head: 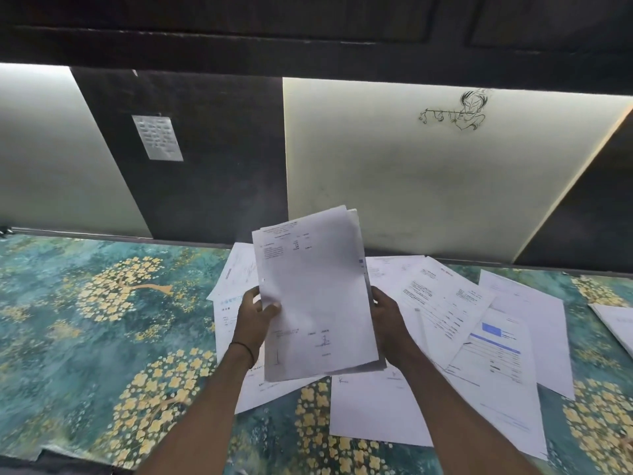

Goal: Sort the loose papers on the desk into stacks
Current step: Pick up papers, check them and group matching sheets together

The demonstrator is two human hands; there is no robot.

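Desk (102, 337), teal floral cover. Loose papers (445, 303) spread overlapping across its centre and right. Sheaf of printed sheets (315, 296) held upright above them, edges uneven. Left hand (255, 317) pinches the sheaf's left edge, thumb on front. Right hand (387, 317) grasps the right edge. Black band (245, 351) on left wrist.

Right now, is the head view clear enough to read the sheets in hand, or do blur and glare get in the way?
Head view: the held sheaf is dim and soft, its print unreadable; the light comes off the pale wall panels behind it, with no glare on the paper; the wide lens slants the panels' upright edges.
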